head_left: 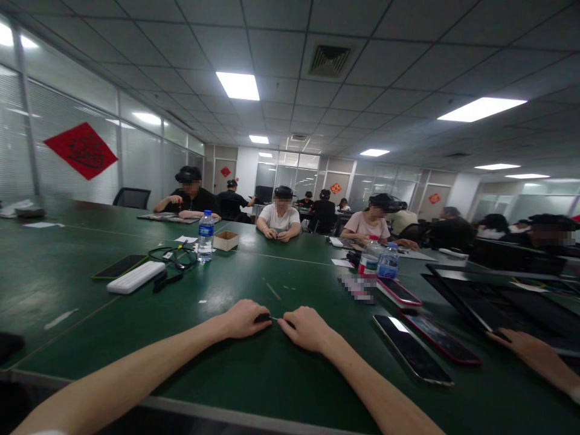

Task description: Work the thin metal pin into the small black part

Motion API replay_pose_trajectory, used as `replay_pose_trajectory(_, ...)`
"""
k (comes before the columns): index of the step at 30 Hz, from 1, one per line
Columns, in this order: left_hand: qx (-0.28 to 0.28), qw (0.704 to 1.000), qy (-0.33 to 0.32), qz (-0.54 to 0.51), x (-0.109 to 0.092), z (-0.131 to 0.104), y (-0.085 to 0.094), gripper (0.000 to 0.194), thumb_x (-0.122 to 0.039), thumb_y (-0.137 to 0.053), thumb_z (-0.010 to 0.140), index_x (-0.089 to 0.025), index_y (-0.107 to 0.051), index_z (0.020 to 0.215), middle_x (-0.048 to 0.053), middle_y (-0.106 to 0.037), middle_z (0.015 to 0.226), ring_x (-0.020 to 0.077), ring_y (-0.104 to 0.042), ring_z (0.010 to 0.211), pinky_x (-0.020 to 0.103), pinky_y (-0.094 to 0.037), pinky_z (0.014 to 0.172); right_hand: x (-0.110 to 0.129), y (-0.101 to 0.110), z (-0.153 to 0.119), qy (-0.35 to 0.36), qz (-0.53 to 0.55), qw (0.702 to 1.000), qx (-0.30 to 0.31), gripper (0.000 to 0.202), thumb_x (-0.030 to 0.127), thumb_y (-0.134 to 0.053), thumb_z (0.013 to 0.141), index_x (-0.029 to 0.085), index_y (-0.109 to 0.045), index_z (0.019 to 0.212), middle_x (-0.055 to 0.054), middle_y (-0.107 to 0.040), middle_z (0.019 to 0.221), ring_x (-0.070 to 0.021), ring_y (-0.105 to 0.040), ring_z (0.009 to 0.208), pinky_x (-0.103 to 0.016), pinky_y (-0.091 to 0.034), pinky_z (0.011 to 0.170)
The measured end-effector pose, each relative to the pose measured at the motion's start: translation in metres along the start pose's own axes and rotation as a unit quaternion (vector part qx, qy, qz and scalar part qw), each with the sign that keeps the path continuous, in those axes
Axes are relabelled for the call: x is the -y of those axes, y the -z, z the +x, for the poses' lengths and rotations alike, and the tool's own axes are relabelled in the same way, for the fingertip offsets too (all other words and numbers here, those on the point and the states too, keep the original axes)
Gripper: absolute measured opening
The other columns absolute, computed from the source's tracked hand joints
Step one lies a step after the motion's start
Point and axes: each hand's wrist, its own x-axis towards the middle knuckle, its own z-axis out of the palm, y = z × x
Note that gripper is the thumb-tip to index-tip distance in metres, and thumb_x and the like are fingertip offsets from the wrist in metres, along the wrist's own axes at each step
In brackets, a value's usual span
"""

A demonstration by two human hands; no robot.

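In the head view, my left hand rests low over the green table, its fingers closed on a small black object with a thin silver end. Its exact kind is too small to make out. My right hand lies just to the right, thumb and fingers pressed together at the silver end. Both forearms reach in from the near edge. Right of my right hand lies a dark phone, with a red-edged phone beside it.
A white power bank, a green-edged phone, black cables and a water bottle stand or lie left. Two bottles, including a blue-labelled one, are at right. A co-worker's hand touches a black panel.
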Motion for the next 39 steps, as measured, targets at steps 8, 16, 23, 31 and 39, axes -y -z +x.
replay_pose_trajectory(8, -0.004, 1.000, -0.001, -0.004, 0.0002, -0.0004, 0.0009, 0.033, -0.043, -0.045, 0.091, -0.021, -0.067, 0.102, 0.007, -0.071, 0.087, 0.0202, -0.066, 0.078, 0.025, -0.044, 0.066, -0.0013, -0.0023, 0.0010, 0.004, 0.000, 1.000, -0.010, 0.053, 0.048, -0.027, 0.098, 0.018, -0.069, 0.084, -0.006, -0.071, 0.079, -0.0153, -0.064, 0.070, -0.026, -0.044, 0.079)
replay_pose_trajectory(16, -0.002, 1.000, 0.001, -0.011, 0.0006, -0.0004, 0.0003, 0.033, -0.043, -0.045, 0.091, -0.021, -0.067, 0.103, 0.007, -0.071, 0.090, 0.0200, -0.066, 0.079, 0.025, -0.045, 0.068, -0.0033, -0.0077, 0.0032, 0.002, -0.036, 0.999, -0.015, 0.052, 0.047, -0.028, 0.098, 0.018, -0.069, 0.085, -0.008, -0.072, 0.082, -0.0189, -0.066, 0.077, -0.026, -0.044, 0.074)
replay_pose_trajectory(23, 0.001, 1.000, -0.002, -0.014, 0.0011, -0.0010, 0.0011, 0.034, -0.043, -0.045, 0.092, -0.021, -0.067, 0.106, 0.006, -0.071, 0.091, 0.0201, -0.066, 0.078, 0.026, -0.045, 0.068, -0.0036, -0.0067, 0.0030, 0.005, -0.021, 1.000, -0.014, 0.052, 0.048, -0.028, 0.098, 0.019, -0.069, 0.084, -0.007, -0.071, 0.081, -0.0165, -0.065, 0.073, -0.025, -0.044, 0.076)
replay_pose_trajectory(31, -0.003, 1.000, -0.003, -0.005, 0.0020, -0.0008, -0.0002, 0.033, -0.043, -0.045, 0.092, -0.021, -0.067, 0.104, 0.007, -0.071, 0.090, 0.0202, -0.066, 0.078, 0.026, -0.044, 0.067, -0.0050, -0.0069, 0.0030, 0.029, -0.010, 0.999, -0.030, 0.051, 0.046, -0.029, 0.098, 0.018, -0.067, 0.079, -0.005, -0.069, 0.073, -0.0145, -0.062, 0.064, -0.024, -0.044, 0.070)
replay_pose_trajectory(39, -0.001, 1.000, -0.001, -0.007, 0.0026, -0.0003, -0.0010, 0.034, -0.043, -0.045, 0.092, -0.020, -0.067, 0.103, 0.007, -0.071, 0.089, 0.0201, -0.066, 0.077, 0.026, -0.044, 0.066, -0.0015, -0.0024, 0.0010, 0.011, 0.005, 1.000, -0.015, 0.051, 0.047, -0.029, 0.098, 0.018, -0.069, 0.083, -0.006, -0.070, 0.078, -0.0161, -0.064, 0.071, -0.025, -0.044, 0.075)
